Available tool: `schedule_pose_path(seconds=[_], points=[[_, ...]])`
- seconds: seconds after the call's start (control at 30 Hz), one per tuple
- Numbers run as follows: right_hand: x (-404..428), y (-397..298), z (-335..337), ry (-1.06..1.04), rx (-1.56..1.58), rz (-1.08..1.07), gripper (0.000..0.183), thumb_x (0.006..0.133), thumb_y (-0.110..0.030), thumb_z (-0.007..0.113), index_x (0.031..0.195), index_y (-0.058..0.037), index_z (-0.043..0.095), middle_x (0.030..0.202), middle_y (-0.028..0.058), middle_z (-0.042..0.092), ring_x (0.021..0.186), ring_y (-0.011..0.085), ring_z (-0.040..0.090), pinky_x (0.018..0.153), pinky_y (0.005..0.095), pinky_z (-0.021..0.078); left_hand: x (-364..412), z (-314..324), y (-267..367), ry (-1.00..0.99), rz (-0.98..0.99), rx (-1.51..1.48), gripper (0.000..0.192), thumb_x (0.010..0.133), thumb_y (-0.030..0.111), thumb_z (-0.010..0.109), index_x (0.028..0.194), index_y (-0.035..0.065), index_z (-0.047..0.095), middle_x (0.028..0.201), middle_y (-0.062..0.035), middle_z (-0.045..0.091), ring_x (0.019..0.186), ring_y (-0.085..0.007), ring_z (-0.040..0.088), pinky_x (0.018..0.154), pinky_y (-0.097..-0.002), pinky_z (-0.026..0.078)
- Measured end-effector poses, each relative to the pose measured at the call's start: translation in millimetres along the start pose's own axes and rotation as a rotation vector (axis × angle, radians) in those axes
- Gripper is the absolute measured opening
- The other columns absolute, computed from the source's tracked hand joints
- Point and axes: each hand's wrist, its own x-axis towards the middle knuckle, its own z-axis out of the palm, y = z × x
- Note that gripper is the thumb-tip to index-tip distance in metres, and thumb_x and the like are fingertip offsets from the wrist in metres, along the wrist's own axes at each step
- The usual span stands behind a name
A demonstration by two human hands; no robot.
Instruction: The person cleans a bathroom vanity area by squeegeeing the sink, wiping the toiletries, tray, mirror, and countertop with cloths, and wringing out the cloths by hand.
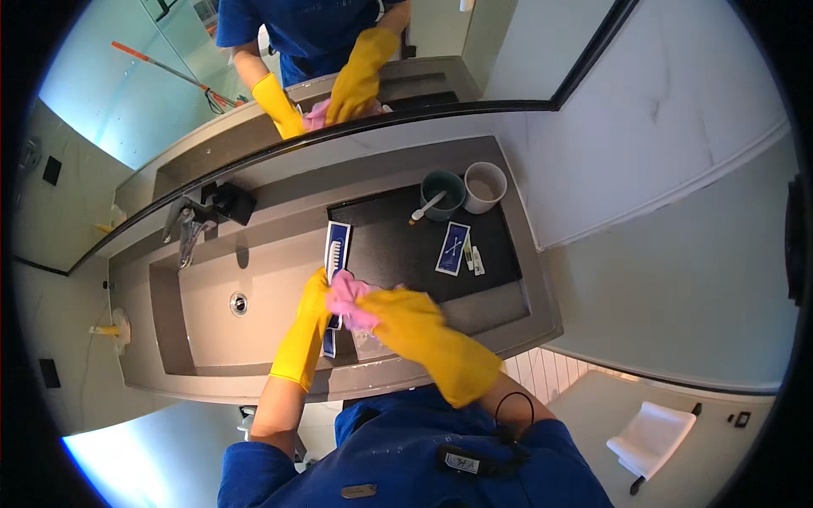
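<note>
My left hand, in a yellow rubber glove, grips a blue-and-white packet with a comb picture over the sink's inner edge. Another blue packet shows just below this hand; how the two overlap is hidden. My right hand, also gloved and slightly blurred, is closed on a crumpled pink cloth. The cloth bunches up against my left fingers and covers part of the comb packet. Under the hands runs the near left corner of a black tray.
On the tray stand a dark green cup with a toothbrush, a pale cup, a cotton-swab packet and small tubes. Leftward are the basin, faucet and black box. A mirror rises behind.
</note>
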Motion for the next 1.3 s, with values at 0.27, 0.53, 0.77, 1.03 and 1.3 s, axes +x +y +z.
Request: schedule_pose_path(seconds=[0.27, 0.53, 0.77, 1.03, 1.3], points=[[-33.8, 42.5, 4.4, -0.014, -0.214, -0.017, 0.025, 0.083, -0.026, 0.069, 0.107, -0.0222, 0.074, 0.112, 0.0100, 0.072, 0.104, 0.0326, 0.069, 0.079, 0.0507, 0.0548, -3.3, -3.5, 20.5, -0.009, -0.079, 0.352, 0.028, 0.092, 0.031, 0.067, 0.097, 0.0030, 0.066, 0.070, -0.0109, 0.070, 0.061, -0.0228, 0.069, 0.065, -0.0370, 0.055], [60.4, 35.0, 147.7, 0.217, -0.442, -0.044, 0.031, 0.087, -0.027, 0.065, 0.114, -0.0151, 0.071, 0.116, 0.0116, 0.069, 0.107, 0.0404, 0.065, 0.091, 0.0547, 0.0485, -4.0, -4.6, 21.3, -0.020, -0.075, 0.247, 0.029, 0.090, 0.036, 0.069, 0.096, 0.0072, 0.068, 0.075, -0.0058, 0.070, 0.067, -0.0182, 0.067, 0.064, -0.0329, 0.051], [37.1, -0.3, 83.7, 0.121, -0.349, 0.014, 0.038, 0.084, -0.029, 0.071, 0.117, -0.0109, 0.068, 0.112, 0.0149, 0.070, 0.108, 0.0393, 0.065, 0.091, 0.0523, 0.0495, -3.6, -2.4, 19.1, 0.051, 0.012, 0.366, 0.031, 0.091, 0.037, 0.068, 0.093, 0.0059, 0.069, 0.075, -0.0086, 0.071, 0.068, -0.0219, 0.069, 0.066, -0.0357, 0.053], [-90.3, 45.5, -1.0, 0.570, -0.157, 0.218, 0.045, 0.082, -0.030, 0.074, 0.122, -0.0107, 0.069, 0.111, 0.0180, 0.070, 0.105, 0.0403, 0.066, 0.090, 0.0477, 0.0518, -7.8, -0.4, 18.6, 0.041, -0.064, -0.120, 0.012, 0.092, 0.015, 0.073, 0.095, 0.0073, 0.065, 0.074, 0.0008, 0.064, 0.064, -0.0098, 0.057, 0.059, -0.0284, 0.046], [-116.2, 56.7, 24.5, 0.478, 0.282, 0.347, 0.049, 0.082, -0.026, 0.073, 0.129, -0.0098, 0.069, 0.118, 0.0177, 0.070, 0.109, 0.0361, 0.067, 0.100, 0.0456, 0.0500, 8.1, 1.4, 24.6, -0.020, -0.217, -0.279, 0.024, 0.088, 0.022, 0.079, 0.105, 0.0087, 0.068, 0.078, -0.0004, 0.061, 0.062, -0.0117, 0.052, 0.056, -0.0302, 0.042]])
